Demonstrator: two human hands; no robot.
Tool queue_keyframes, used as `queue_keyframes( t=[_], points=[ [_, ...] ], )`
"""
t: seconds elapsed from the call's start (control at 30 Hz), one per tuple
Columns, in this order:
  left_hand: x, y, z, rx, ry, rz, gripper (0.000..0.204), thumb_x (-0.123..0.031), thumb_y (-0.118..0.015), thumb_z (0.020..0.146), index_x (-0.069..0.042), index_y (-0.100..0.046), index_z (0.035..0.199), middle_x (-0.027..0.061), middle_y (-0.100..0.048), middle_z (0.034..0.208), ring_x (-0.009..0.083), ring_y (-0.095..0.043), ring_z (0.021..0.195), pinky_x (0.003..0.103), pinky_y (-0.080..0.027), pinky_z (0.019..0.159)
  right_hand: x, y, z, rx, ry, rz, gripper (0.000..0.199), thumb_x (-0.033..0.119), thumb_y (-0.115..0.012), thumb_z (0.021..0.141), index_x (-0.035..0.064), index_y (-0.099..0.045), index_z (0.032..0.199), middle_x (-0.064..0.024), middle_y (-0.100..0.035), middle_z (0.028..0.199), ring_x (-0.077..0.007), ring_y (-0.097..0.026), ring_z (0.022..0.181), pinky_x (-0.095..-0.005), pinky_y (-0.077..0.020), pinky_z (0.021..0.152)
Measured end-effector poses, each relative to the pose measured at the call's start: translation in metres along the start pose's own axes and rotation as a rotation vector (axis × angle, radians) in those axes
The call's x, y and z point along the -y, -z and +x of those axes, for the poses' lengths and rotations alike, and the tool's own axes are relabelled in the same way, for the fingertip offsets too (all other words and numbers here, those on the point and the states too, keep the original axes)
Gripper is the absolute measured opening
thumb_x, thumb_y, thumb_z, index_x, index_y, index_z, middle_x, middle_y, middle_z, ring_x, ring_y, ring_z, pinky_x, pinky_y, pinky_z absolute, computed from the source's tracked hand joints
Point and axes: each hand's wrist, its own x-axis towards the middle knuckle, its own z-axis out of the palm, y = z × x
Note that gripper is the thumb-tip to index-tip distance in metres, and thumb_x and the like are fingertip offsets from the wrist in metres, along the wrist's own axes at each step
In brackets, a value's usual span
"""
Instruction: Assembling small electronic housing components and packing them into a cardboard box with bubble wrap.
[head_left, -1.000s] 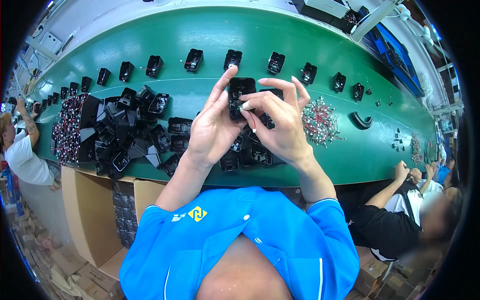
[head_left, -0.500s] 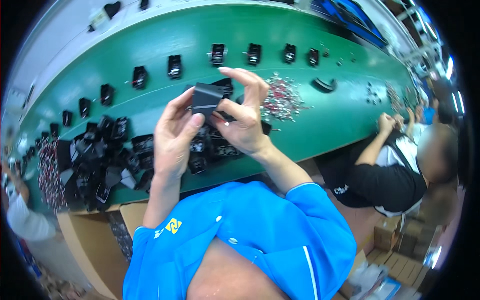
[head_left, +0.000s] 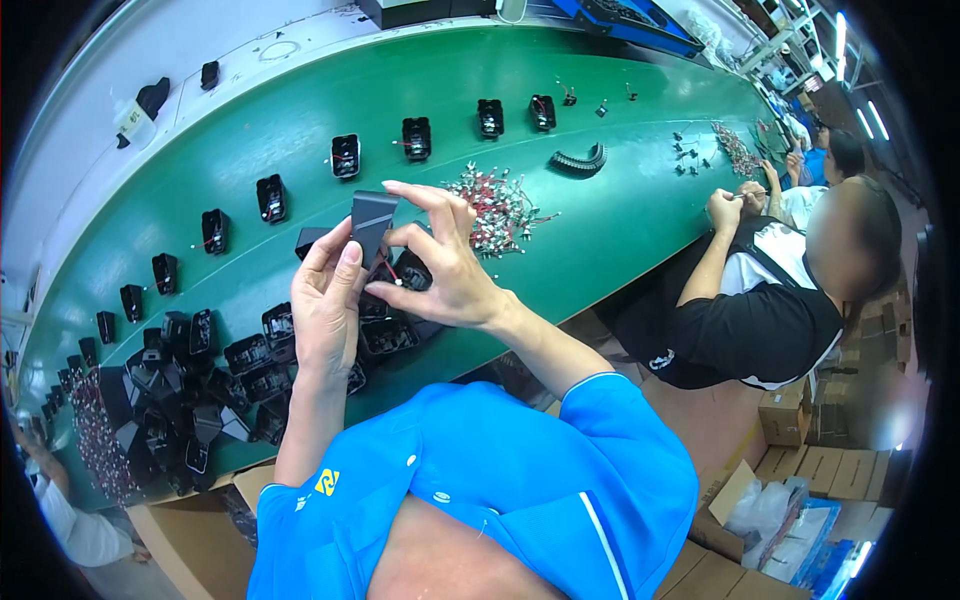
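A black plastic housing (head_left: 371,222) with a slanted face is raised over the near side of the green table. My left hand (head_left: 325,325) is closed on its left side, thumb across the front. On the other side my right hand (head_left: 455,275) curves round, its bent fingers against the housing's right edge and upper corner. A short red wire with a white connector (head_left: 397,281) shows by my right thumb; whether the thumb grips it is unclear. Below and behind my hands lie open black housings (head_left: 388,337), partly hidden by them.
Open housings (head_left: 345,157) stand in a curved row along the green table (head_left: 640,130). Heaped housings (head_left: 170,385) lie left, beside red-and-white wires (head_left: 98,440). Another wire pile (head_left: 495,212) and a curved black strip (head_left: 578,163) lie right. A co-worker (head_left: 760,310) sits at the right edge.
The view has shifted, so the table's things appear further left. The housing stays in my hands, now turned more upright, and the red wire beside my right thumb shows more clearly.
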Motion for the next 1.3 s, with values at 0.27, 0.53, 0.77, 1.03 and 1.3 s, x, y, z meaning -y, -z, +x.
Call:
queue_keyframes(
  t=[0.27, 0.53, 0.77, 1.03, 1.3],
  points=[
    [-0.006, -0.006, 0.022, -0.102, -0.259, 0.462, 0.044, -0.014, -0.059, 0.099, 0.002, -0.048, 0.139, 0.0178, -0.056, 0.133, 0.0252, -0.056, 0.122, 0.037, -0.041, 0.109, -0.151, 0.087, 0.055, -0.076, 0.133, -0.688, 0.023, 0.031, -0.081, 0.071, 0.02, -0.07, 0.088, 0.0045, -0.055, 0.137, -0.0206, -0.043, 0.119, -0.0436, -0.0203, 0.102],
    [-0.037, 0.088, -0.003, -0.393, -0.25, 0.738, 0.035, -0.016, -0.054, 0.101, -0.001, -0.057, 0.132, 0.0153, -0.06, 0.13, 0.0241, -0.055, 0.125, 0.035, -0.038, 0.111, -0.334, 0.222, 0.062, 0.525, -0.561, -1.012, 0.025, 0.031, -0.08, 0.071, 0.0213, -0.073, 0.093, 0.0079, -0.052, 0.14, -0.0243, -0.043, 0.122, -0.0492, -0.0236, 0.105],
    [-0.032, 0.099, -0.003, -0.513, -0.198, 0.7, 0.035, -0.017, -0.054, 0.101, 0.0, -0.058, 0.131, 0.014, -0.06, 0.128, 0.0241, -0.055, 0.123, 0.035, -0.038, 0.109, -0.384, 0.217, 0.07, 0.606, -0.611, -1.024, 0.029, 0.03, -0.081, 0.073, 0.0221, -0.073, 0.1, 0.0071, -0.051, 0.143, -0.024, -0.042, 0.126, -0.0539, -0.0244, 0.108],
    [-0.026, 0.094, -0.004, -0.403, -0.101, 0.911, 0.035, -0.018, -0.054, 0.101, -0.001, -0.058, 0.131, 0.0147, -0.06, 0.129, 0.0251, -0.056, 0.121, 0.035, -0.039, 0.108, -0.411, 0.245, 0.066, 0.444, -0.756, -0.961, 0.035, 0.027, -0.077, 0.078, 0.0219, -0.069, 0.112, 0.0051, -0.053, 0.142, -0.0267, -0.046, 0.129, -0.0557, -0.0324, 0.107],
    [-0.017, 0.081, 0.013, -0.218, -0.098, 1.172, 0.036, -0.016, -0.056, 0.098, -0.003, -0.057, 0.131, 0.0133, -0.058, 0.132, 0.0269, -0.054, 0.122, 0.037, -0.038, 0.108, -0.471, 0.233, 0.038, 0.144, -1.006, -0.869, 0.032, 0.022, -0.066, 0.084, 0.0218, -0.07, 0.116, -0.002, -0.066, 0.125, -0.0269, -0.061, 0.116, -0.0504, -0.046, 0.099]
  ],
)
